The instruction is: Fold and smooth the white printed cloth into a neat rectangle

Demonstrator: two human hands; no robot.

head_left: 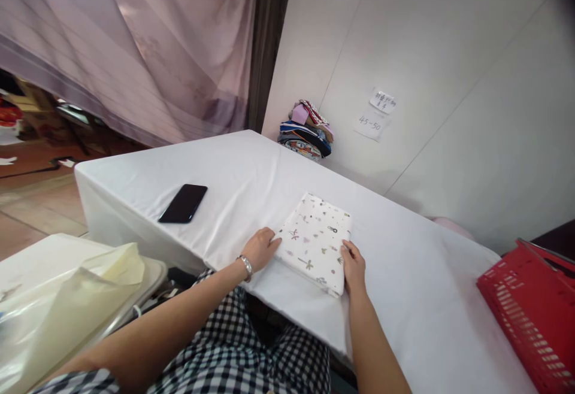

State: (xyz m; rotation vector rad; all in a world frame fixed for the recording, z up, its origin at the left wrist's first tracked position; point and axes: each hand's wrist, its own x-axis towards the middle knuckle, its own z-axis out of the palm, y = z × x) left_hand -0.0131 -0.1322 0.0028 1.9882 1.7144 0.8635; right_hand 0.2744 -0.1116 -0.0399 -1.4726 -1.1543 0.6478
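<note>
A folded white cloth (314, 238) with small plant and figure prints lies flat on the white-covered table (395, 298). At its left edge, my left hand (260, 249) pinches the cloth between thumb and fingers. My right hand (354, 267) holds the right edge, with its thumb on top and its fingers along the side. The undersides of some fingers are hidden. A silver bracelet circles my left wrist.
A black phone (183, 203) lies left on the table. Folded clothes (306, 130) are stacked at the wall, near paper notes (375, 114). A red plastic basket (534, 310) stands right. A pale plastic bag (85, 292) rests on a white surface at lower left.
</note>
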